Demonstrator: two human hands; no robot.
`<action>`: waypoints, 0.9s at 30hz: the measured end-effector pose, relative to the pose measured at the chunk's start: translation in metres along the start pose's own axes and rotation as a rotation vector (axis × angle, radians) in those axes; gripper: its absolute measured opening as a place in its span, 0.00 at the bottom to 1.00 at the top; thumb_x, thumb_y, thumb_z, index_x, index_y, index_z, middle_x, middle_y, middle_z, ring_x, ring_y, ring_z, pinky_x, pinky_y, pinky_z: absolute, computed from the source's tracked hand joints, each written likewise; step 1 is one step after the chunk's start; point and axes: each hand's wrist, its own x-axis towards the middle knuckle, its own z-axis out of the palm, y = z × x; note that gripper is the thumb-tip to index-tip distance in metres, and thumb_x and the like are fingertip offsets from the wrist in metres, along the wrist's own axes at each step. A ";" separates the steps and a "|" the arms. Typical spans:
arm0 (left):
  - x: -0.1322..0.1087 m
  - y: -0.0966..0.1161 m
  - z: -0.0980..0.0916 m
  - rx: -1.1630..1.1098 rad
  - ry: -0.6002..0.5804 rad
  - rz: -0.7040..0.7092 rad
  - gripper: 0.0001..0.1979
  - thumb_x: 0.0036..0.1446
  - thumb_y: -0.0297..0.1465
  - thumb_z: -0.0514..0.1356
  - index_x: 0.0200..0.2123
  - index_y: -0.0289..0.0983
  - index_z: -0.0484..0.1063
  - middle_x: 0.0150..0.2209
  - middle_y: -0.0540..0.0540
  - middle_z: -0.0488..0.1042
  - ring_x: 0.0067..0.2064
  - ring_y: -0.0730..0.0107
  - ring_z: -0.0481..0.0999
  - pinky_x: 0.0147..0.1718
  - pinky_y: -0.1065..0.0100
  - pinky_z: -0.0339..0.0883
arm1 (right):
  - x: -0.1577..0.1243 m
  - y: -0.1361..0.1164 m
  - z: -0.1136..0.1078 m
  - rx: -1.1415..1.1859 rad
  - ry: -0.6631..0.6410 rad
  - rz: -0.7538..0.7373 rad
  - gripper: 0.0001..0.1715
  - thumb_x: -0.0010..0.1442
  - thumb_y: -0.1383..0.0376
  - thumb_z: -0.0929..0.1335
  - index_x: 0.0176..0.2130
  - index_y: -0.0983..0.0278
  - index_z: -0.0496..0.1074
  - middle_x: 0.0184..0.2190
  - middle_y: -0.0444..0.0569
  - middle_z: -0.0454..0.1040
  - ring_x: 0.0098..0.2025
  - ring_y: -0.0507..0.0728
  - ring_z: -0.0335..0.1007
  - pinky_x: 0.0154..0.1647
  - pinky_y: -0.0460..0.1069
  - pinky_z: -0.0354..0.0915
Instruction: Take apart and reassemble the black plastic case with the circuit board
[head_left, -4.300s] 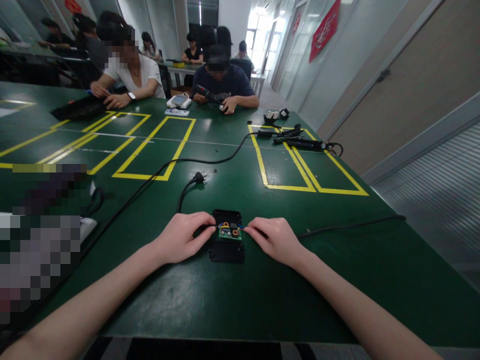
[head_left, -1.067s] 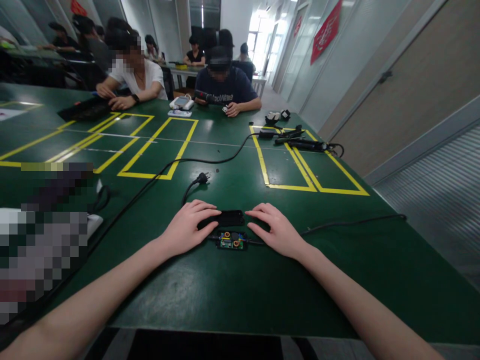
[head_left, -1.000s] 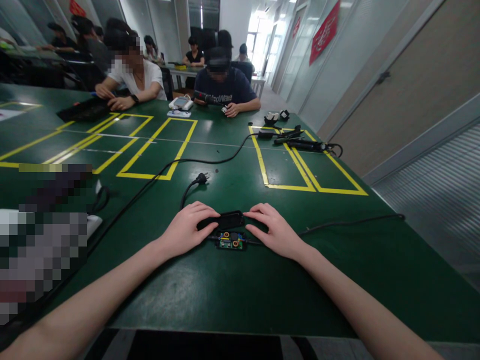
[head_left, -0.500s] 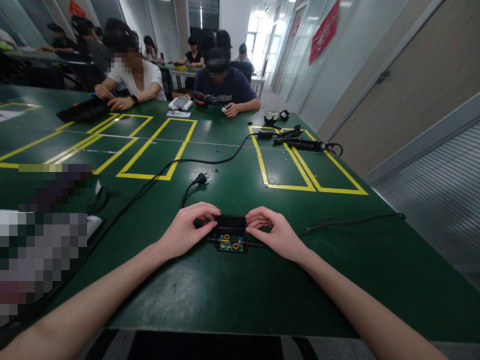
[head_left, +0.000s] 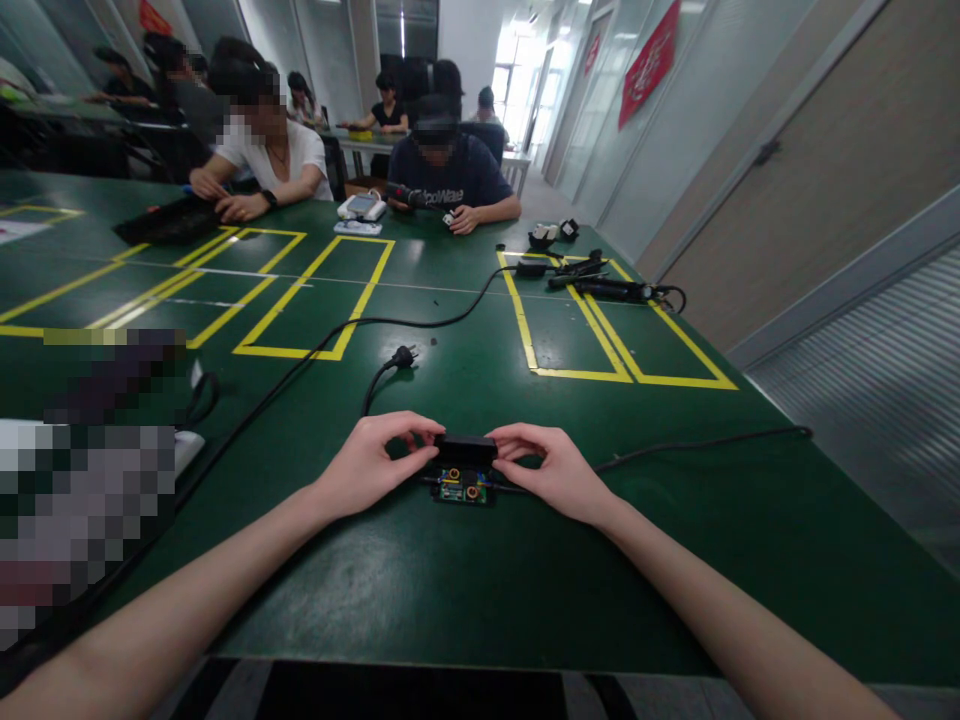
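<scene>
Two hands pinch the black cover [head_left: 466, 450] at opposite ends, left hand [head_left: 372, 466] at 9 o'clock, right hand [head_left: 553, 470] at 3, probably for even support. Circuit board [head_left: 454, 490] sits just off its 6 o'clock, components up, in plain sight.

Broad, glossy dark-green tabletop [head_left: 465, 590], marked with rectangles of yellow tape [head_left: 581, 376] at both sides. Near the front edge, an open, shallow black plastic case half [head_left: 466, 501] filled with small electronics. Beyond it to the left, a black plug with metal pins [head_left: 405, 357] on a short bend of cord; to the right, a thin black cord [head_left: 712, 441] stretched sideways. Across the middle, a long, curving black cable [head_left: 420, 323], ending at a small black oblong box [head_left: 532, 269] just beside a cluster of long black tools [head_left: 611, 288] over the right-hand tape. Farther back, small white-and-black blocks [head_left: 541, 236], a white device with a grey screen [head_left: 361, 206] and a wide, shallow black tray [head_left: 169, 220]. At left, blurred-out items [head_left: 90, 510], unreadable.
</scene>
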 end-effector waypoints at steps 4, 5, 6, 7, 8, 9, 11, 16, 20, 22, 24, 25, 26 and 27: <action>0.000 0.004 -0.001 0.035 -0.028 -0.003 0.10 0.64 0.31 0.63 0.45 0.36 0.80 0.42 0.44 0.83 0.38 0.68 0.81 0.39 0.68 0.77 | 0.000 -0.002 -0.002 -0.012 -0.032 -0.016 0.15 0.57 0.66 0.72 0.46 0.64 0.78 0.38 0.50 0.83 0.39 0.57 0.81 0.46 0.54 0.79; 0.000 0.005 -0.002 0.043 -0.040 -0.006 0.10 0.65 0.33 0.62 0.45 0.36 0.80 0.42 0.44 0.84 0.39 0.67 0.82 0.40 0.68 0.77 | 0.000 -0.003 -0.002 -0.022 -0.047 -0.032 0.14 0.58 0.67 0.71 0.45 0.64 0.78 0.39 0.50 0.83 0.39 0.56 0.81 0.45 0.54 0.79; 0.000 0.006 -0.002 0.045 -0.052 -0.010 0.11 0.67 0.34 0.60 0.45 0.36 0.80 0.42 0.44 0.84 0.40 0.66 0.82 0.41 0.67 0.77 | -0.001 -0.004 -0.003 -0.038 -0.062 -0.062 0.13 0.58 0.68 0.70 0.45 0.64 0.78 0.39 0.50 0.82 0.39 0.56 0.81 0.45 0.53 0.79; 0.000 0.007 -0.003 0.038 -0.065 -0.017 0.12 0.68 0.35 0.59 0.45 0.36 0.80 0.41 0.44 0.84 0.41 0.65 0.82 0.42 0.66 0.76 | -0.001 -0.004 -0.003 -0.062 -0.075 -0.103 0.13 0.58 0.70 0.69 0.43 0.63 0.78 0.39 0.50 0.82 0.39 0.56 0.80 0.44 0.53 0.78; 0.001 0.007 -0.003 0.023 -0.079 -0.025 0.14 0.70 0.36 0.56 0.44 0.36 0.80 0.40 0.44 0.84 0.41 0.65 0.83 0.43 0.66 0.76 | -0.001 -0.005 -0.004 -0.095 -0.086 -0.152 0.13 0.58 0.71 0.67 0.42 0.63 0.77 0.39 0.50 0.81 0.40 0.56 0.80 0.44 0.53 0.77; 0.000 0.007 -0.003 0.004 -0.097 -0.035 0.16 0.72 0.36 0.53 0.44 0.35 0.80 0.39 0.44 0.84 0.40 0.66 0.83 0.42 0.66 0.76 | -0.002 -0.005 -0.004 -0.132 -0.095 -0.199 0.14 0.57 0.73 0.66 0.41 0.63 0.77 0.39 0.50 0.81 0.40 0.56 0.79 0.44 0.53 0.77; 0.000 0.007 -0.003 -0.015 -0.139 -0.041 0.20 0.74 0.37 0.49 0.44 0.35 0.80 0.37 0.45 0.84 0.39 0.67 0.83 0.41 0.67 0.75 | -0.003 -0.006 -0.005 -0.202 -0.114 -0.275 0.15 0.57 0.75 0.64 0.39 0.63 0.76 0.38 0.50 0.81 0.41 0.56 0.78 0.44 0.53 0.75; -0.003 0.005 -0.003 0.111 -0.246 0.105 0.17 0.72 0.39 0.54 0.43 0.35 0.79 0.38 0.43 0.82 0.39 0.66 0.80 0.41 0.66 0.72 | -0.005 -0.011 -0.008 -0.299 -0.194 -0.389 0.11 0.59 0.75 0.65 0.38 0.62 0.72 0.40 0.52 0.79 0.42 0.56 0.78 0.45 0.52 0.73; -0.004 0.004 0.000 0.229 -0.309 0.195 0.21 0.56 0.44 0.71 0.44 0.36 0.75 0.39 0.44 0.79 0.41 0.62 0.78 0.40 0.65 0.70 | -0.008 -0.015 -0.006 -0.410 -0.239 -0.438 0.14 0.55 0.68 0.73 0.41 0.61 0.68 0.43 0.53 0.78 0.43 0.58 0.76 0.44 0.53 0.71; -0.004 0.004 0.002 0.281 -0.317 0.193 0.22 0.51 0.41 0.74 0.44 0.36 0.74 0.40 0.44 0.79 0.42 0.60 0.78 0.40 0.64 0.70 | -0.008 -0.014 -0.003 -0.484 -0.239 -0.424 0.20 0.53 0.65 0.77 0.41 0.61 0.67 0.43 0.53 0.78 0.42 0.59 0.75 0.43 0.53 0.70; -0.004 0.004 0.005 0.316 -0.319 0.182 0.19 0.52 0.38 0.73 0.43 0.37 0.73 0.40 0.45 0.78 0.42 0.61 0.78 0.40 0.64 0.70 | -0.008 -0.012 0.001 -0.554 -0.226 -0.402 0.21 0.53 0.64 0.78 0.40 0.60 0.65 0.42 0.51 0.78 0.41 0.58 0.74 0.41 0.52 0.68; -0.004 0.004 0.005 0.331 -0.317 0.179 0.17 0.54 0.37 0.72 0.42 0.37 0.72 0.39 0.45 0.78 0.42 0.61 0.77 0.40 0.65 0.70 | -0.008 -0.011 0.002 -0.579 -0.214 -0.397 0.20 0.53 0.65 0.77 0.40 0.60 0.65 0.41 0.51 0.77 0.40 0.58 0.73 0.41 0.52 0.68; -0.004 0.004 0.006 0.346 -0.312 0.177 0.15 0.55 0.36 0.70 0.42 0.38 0.72 0.39 0.45 0.78 0.41 0.61 0.77 0.40 0.65 0.70 | -0.008 -0.010 0.004 -0.596 -0.199 -0.397 0.20 0.54 0.66 0.77 0.39 0.60 0.65 0.40 0.50 0.77 0.39 0.58 0.73 0.40 0.51 0.67; -0.003 0.005 0.007 0.361 -0.306 0.177 0.14 0.56 0.36 0.69 0.42 0.38 0.72 0.38 0.45 0.78 0.41 0.61 0.77 0.40 0.64 0.70 | -0.008 -0.009 0.005 -0.608 -0.184 -0.403 0.19 0.54 0.66 0.76 0.39 0.60 0.64 0.39 0.49 0.76 0.38 0.58 0.72 0.39 0.51 0.66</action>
